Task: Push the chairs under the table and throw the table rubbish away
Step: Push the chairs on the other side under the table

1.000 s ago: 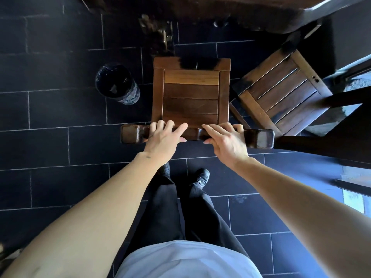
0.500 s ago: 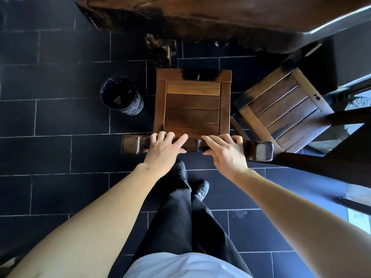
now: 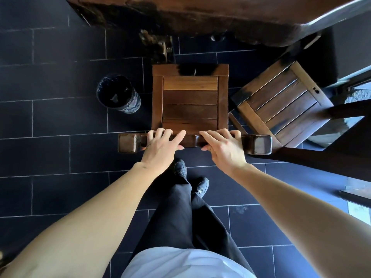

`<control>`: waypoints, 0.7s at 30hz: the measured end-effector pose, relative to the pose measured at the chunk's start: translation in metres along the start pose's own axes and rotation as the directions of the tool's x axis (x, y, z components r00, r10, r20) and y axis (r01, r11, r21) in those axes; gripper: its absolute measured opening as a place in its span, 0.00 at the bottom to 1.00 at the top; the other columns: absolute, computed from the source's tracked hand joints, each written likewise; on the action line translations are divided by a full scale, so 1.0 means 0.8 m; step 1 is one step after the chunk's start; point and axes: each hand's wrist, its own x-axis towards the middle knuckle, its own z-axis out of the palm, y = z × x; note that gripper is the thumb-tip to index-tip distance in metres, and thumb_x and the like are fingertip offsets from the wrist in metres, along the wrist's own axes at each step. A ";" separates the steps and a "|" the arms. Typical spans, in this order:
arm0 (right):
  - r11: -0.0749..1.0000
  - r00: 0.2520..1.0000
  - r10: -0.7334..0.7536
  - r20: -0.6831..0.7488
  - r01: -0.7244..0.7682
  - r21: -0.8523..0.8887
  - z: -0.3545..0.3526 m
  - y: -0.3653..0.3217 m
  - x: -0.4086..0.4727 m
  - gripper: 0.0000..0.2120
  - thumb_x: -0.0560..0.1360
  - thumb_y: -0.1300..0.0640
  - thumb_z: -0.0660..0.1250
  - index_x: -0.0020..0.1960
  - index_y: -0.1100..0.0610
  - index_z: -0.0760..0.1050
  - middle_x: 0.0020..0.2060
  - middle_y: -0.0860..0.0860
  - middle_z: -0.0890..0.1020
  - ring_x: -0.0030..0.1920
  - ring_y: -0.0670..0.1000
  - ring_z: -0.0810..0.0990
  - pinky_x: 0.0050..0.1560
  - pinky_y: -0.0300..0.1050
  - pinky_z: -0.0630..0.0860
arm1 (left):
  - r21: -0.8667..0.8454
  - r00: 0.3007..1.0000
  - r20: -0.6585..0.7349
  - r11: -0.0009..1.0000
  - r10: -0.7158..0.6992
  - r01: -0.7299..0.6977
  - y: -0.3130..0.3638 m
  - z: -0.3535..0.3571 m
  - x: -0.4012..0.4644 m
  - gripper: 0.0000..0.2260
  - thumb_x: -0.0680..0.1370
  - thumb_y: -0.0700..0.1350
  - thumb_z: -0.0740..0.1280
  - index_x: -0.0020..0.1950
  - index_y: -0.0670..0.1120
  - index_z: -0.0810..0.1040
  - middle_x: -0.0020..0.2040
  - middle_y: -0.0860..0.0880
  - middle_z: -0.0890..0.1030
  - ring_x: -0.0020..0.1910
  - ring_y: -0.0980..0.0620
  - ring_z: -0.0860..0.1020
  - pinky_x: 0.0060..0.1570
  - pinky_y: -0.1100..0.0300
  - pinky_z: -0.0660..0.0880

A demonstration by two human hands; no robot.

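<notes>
Chair (image 3: 190,101) sits closer to desk (image 3: 220,15) than before; left hand (image 3: 163,148) and right hand (image 3: 222,148) grip its top rail (image 3: 192,140), arms extended, fingers curled over.

Dining area: heavy wooden table (image 3: 220,15), slatted chairs (image 3: 190,101), tiled floor (image 3: 50,117).
</notes>
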 end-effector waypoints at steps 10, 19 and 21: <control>0.999 0.999 0.026 0.034 -0.025 -0.047 -0.005 0.004 0.005 0.17 0.78 0.50 0.70 0.66 0.49 0.77 0.60 0.43 0.82 0.53 0.54 0.79 0.54 0.53 0.63 | 0.022 0.997 -0.083 1.000 -0.002 0.004 0.008 0.004 0.003 0.19 0.80 0.52 0.62 0.70 0.49 0.73 0.52 0.44 0.79 0.50 0.39 0.75 0.51 0.43 0.66; 0.999 0.997 0.044 0.061 -0.042 -0.034 -0.007 0.003 0.005 0.19 0.77 0.53 0.72 0.67 0.50 0.76 0.60 0.45 0.83 0.54 0.56 0.79 0.54 0.54 0.62 | 0.000 0.992 -0.126 1.000 -0.022 0.022 0.012 0.007 -0.001 0.18 0.81 0.50 0.60 0.70 0.49 0.73 0.51 0.44 0.80 0.48 0.39 0.74 0.51 0.44 0.66; 0.999 0.998 0.019 0.058 -0.017 -0.037 -0.007 0.006 0.005 0.19 0.77 0.53 0.71 0.67 0.50 0.76 0.59 0.45 0.83 0.53 0.56 0.79 0.54 0.55 0.64 | 0.020 0.989 -0.150 1.000 -0.011 0.015 0.011 0.010 -0.001 0.18 0.81 0.51 0.58 0.70 0.49 0.73 0.51 0.44 0.80 0.48 0.39 0.74 0.51 0.44 0.66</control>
